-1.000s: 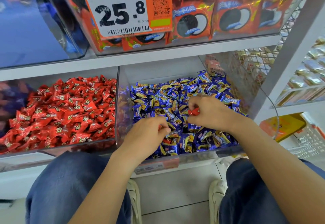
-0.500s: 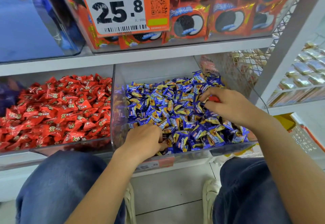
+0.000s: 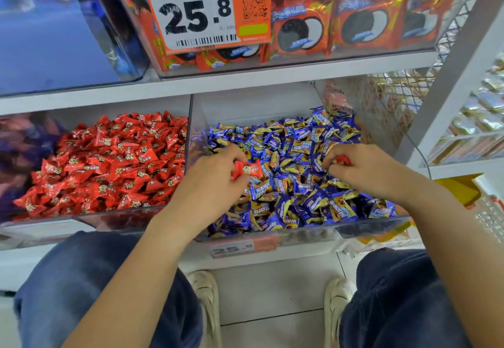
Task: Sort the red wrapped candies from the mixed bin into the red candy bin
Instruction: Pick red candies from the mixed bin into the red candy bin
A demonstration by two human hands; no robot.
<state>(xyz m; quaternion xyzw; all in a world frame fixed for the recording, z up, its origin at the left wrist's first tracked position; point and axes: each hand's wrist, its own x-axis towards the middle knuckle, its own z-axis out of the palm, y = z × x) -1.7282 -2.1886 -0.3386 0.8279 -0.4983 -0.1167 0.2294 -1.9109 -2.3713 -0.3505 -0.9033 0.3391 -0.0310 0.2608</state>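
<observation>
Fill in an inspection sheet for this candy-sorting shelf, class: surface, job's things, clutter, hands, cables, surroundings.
Surface: white shelf carrying two clear bins side by side.
Job's things: red candy bin left, heaped with red candies; mixed bin right, mostly blue-and-yellow wrapped candies.
Clutter: nothing seen.
Hands: left hand pinches a red wrapped candy over the mixed bin; right hand fingers curl round another red candy.
Cables: thin dark wire curving by the mixed bin's right side.
Surroundings: price tag reading 25.8, cookie packs above, wire mesh right, knees and shoes below.
</observation>
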